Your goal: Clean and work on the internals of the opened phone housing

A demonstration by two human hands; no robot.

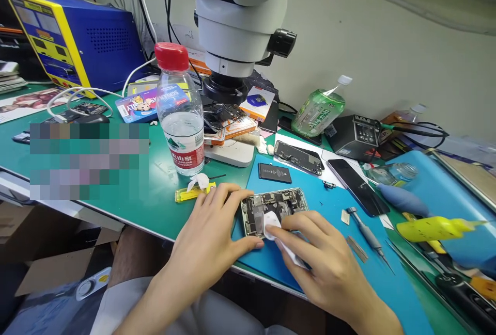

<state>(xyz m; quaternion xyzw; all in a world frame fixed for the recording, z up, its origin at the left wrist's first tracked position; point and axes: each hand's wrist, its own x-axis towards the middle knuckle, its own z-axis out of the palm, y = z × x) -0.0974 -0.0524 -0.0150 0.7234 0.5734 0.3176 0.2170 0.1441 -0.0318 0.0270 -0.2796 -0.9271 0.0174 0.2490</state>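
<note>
An opened smartphone [256,221] lies on a blue work mat [271,268], its circuit boards and inner frame bare. My left hand [213,226] grips its left end, fingers at the far edge and thumb at the near edge. Between the thumb and fingers of my right hand [325,257] is a white tissue [272,224], pressed against the inside of the phone where the battery bay shows. Part of the tissue trails below my fingers. Just beyond the phone rests a black phone battery [275,173]. My right fingers cover the phone's lower right part.
A microscope [240,30] overhangs the bench. A water bottle [182,133] stands left of it, behind a yellow strip [186,192] with crumpled tissue. On the right lie a phone screen [358,185], a screwdriver [370,237] and a yellow squeeze bottle [434,228].
</note>
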